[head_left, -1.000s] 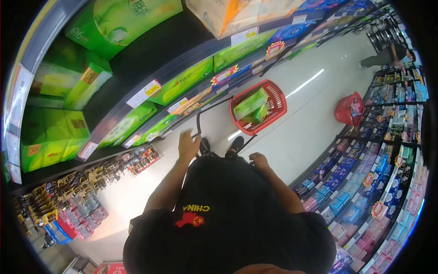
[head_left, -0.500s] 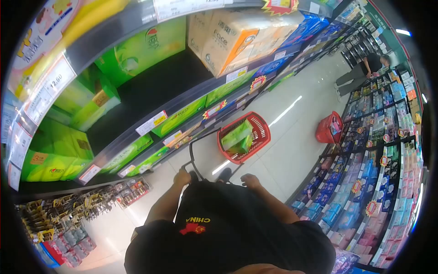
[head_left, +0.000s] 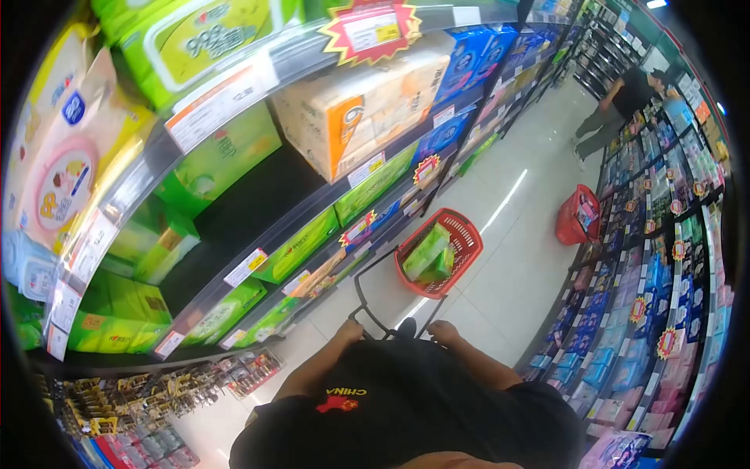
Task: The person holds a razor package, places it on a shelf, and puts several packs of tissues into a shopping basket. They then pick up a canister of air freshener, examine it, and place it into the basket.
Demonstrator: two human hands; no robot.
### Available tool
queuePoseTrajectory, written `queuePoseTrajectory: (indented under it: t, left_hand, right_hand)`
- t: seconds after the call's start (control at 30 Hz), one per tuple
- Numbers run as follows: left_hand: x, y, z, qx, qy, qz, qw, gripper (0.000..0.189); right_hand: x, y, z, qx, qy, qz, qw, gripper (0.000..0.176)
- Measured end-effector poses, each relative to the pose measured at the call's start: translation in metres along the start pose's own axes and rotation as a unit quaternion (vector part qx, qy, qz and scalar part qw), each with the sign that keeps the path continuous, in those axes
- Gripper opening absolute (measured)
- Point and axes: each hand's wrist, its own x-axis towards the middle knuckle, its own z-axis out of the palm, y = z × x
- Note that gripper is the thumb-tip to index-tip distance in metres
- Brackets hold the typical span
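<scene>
1. At far left, green tissue packs (head_left: 121, 313) line a shelf (head_left: 238, 205), above hanging goods (head_left: 160, 395).

2. The left hand (head_left: 349, 331) meets a black frame (head_left: 358, 286), its fingers curled in and apparently closed around the near end of the bar.

3. Ahead of the shopper, a red basket (head_left: 464, 227) sits at the frame's far end, with green packs (head_left: 430, 254) lying inside it, away from both hands.

4. The right hand (head_left: 444, 332) is beside the frame's other side, fingers partly curled; whether they have hold of the bar cannot be told.

5. The step in hand appears to be handling the basket by its frame. Any move of it calls for a firm hold on both sides, an even push or pull, and clearance from the shelf at left.

6. Across the aisle, a second basket (head_left: 568, 227) stands near the right-hand shelves (head_left: 625, 313), and another person (head_left: 631, 95) stands farther off beside them.
</scene>
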Motion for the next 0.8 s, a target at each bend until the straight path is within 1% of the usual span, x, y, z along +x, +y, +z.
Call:
queuePoseTrajectory:
  t: [0.03, 0.1, 0.13, 0.17, 0.2, 0.27, 0.33, 0.4, 0.43, 0.47, 0.53, 0.57, 0.67, 0.77, 0.8]
  left_hand:
    - [0.018, -0.006, 0.01, -0.052, -0.004, -0.004, 0.999, 0.038]
    - [0.044, -0.016, 0.029, -0.155, -0.016, -0.016, 0.988, 0.041]
    - [0.032, 0.009, 0.013, -0.146, -0.045, -0.068, 0.986, 0.035]
    - [0.026, 0.029, 0.004, -0.146, -0.036, -0.075, 0.986, 0.037]
    - [0.023, 0.039, 0.003, -0.145, -0.028, -0.082, 0.986, 0.038]
    - [0.053, 0.026, 0.02, -0.16, -0.014, -0.077, 0.984, 0.04]
    - [0.048, 0.047, 0.013, -0.19, -0.035, -0.077, 0.978, 0.041]
    - [0.048, 0.063, 0.012, -0.176, -0.03, -0.084, 0.98, 0.04]
    - [0.05, 0.069, 0.01, -0.186, -0.057, -0.096, 0.976, 0.04]
    - [0.05, 0.076, 0.011, -0.184, -0.04, -0.105, 0.977, 0.039]
    - [0.053, 0.087, 0.017, -0.182, -0.005, -0.121, 0.976, 0.039]
    - [0.056, 0.093, 0.019, -0.172, -0.005, -0.124, 0.977, 0.037]
    - [0.053, 0.119, 0.021, -0.16, -0.053, -0.136, 0.976, 0.046]
    - [0.06, 0.125, 0.04, -0.179, -0.039, -0.124, 0.975, 0.035]
    - [0.06, 0.129, 0.044, -0.187, -0.039, -0.131, 0.973, 0.034]
  right_hand:
    - [-0.011, -0.014, -0.007, 0.06, 0.015, 0.078, 0.995, 0.036]
    - [-0.002, 0.002, -0.016, 0.084, 0.024, 0.081, 0.993, 0.035]
    - [-0.002, 0.016, -0.016, 0.098, 0.028, 0.086, 0.991, 0.034]
    - [-0.004, 0.021, -0.018, 0.091, 0.064, 0.055, 0.992, 0.032]
    - [-0.006, 0.025, -0.019, 0.102, 0.084, 0.051, 0.99, 0.035]
    - [0.0, 0.041, -0.027, 0.077, 0.081, 0.036, 0.993, 0.037]
    - [-0.003, 0.046, -0.033, 0.077, 0.1, 0.03, 0.992, 0.039]
    - [-0.009, 0.051, -0.043, 0.099, 0.106, 0.032, 0.989, 0.039]
    - [-0.011, 0.054, -0.046, 0.11, 0.111, 0.027, 0.987, 0.039]
    - [-0.014, 0.057, -0.049, 0.121, 0.116, 0.022, 0.986, 0.039]
    - [-0.018, 0.067, -0.057, 0.134, 0.109, 0.036, 0.984, 0.037]
    - [-0.022, 0.073, -0.061, 0.145, 0.111, 0.042, 0.982, 0.037]
    - [-0.031, 0.094, -0.077, 0.176, 0.119, 0.08, 0.974, 0.035]
    - [-0.032, 0.129, -0.084, 0.203, 0.121, 0.115, 0.965, 0.031]
    - [-0.03, 0.142, -0.085, 0.211, 0.12, 0.123, 0.962, 0.029]
